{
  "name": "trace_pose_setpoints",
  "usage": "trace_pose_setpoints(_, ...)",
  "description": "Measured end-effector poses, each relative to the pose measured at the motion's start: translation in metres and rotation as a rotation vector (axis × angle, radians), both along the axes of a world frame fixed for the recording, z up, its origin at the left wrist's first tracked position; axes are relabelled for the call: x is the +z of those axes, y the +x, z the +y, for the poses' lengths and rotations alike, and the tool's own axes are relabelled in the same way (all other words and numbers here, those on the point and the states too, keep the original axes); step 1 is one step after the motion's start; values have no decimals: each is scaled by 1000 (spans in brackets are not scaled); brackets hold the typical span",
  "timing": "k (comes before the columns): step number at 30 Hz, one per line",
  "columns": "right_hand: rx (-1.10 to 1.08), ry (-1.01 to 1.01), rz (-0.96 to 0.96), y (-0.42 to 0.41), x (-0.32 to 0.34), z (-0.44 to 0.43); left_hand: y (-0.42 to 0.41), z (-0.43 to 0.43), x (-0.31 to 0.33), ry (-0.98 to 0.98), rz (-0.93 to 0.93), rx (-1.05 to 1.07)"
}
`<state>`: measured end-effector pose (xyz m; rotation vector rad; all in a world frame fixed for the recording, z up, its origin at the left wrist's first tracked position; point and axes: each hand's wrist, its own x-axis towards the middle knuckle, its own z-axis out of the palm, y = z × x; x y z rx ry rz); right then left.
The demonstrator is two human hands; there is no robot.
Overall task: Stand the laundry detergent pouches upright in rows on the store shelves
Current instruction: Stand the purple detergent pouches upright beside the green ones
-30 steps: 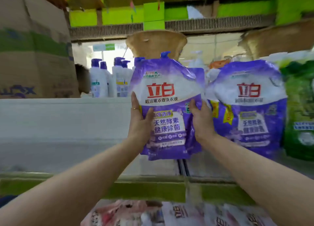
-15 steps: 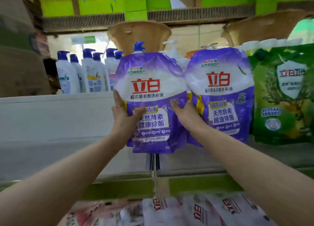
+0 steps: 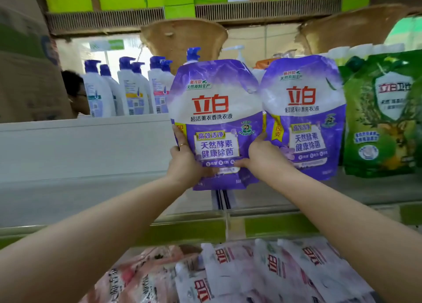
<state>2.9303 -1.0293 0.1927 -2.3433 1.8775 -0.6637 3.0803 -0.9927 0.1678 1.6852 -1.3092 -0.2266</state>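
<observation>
Store aisle, green trim overhead, with a white shelf [image 3: 91,188] running across the middle. At far left, a big cardboard box [image 3: 22,86]. Under the shelf lip, a heap of pale pouches [image 3: 251,275] lying flat and overlapping. On the shelf at far right, a green pouch [image 3: 379,120] standing upright. In the centre, a purple held pouch [image 3: 217,102], upright, label forward, spout at top left, its bottom edge low over the shelf; contact with the shelf impossible to tell. Right beside it, edges overlapping, a matching shelved pouch [image 3: 303,97], upright between it and the green pouch. Farther back at left, a cluster of white bottles [image 3: 127,90] with blue pump caps. Hands apart, one on each lower side of the held pouch: left hand [image 3: 185,163] clamped on the lower left edge, thumb across the front; right hand [image 3: 262,156] clamped on the lower right edge, thumb likewise on the label. On a left finger, a thin ring [image 3: 182,145].
</observation>
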Motion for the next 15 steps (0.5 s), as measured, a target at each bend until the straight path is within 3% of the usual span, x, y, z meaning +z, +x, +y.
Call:
trace_pose_setpoints(5,-45,62,-129,6,-3,-9,-5,-6,3,32,-118,87)
trace_pose_setpoints(15,49,-200,-80,-22,-10,30,-18,23,6,54,-147,207)
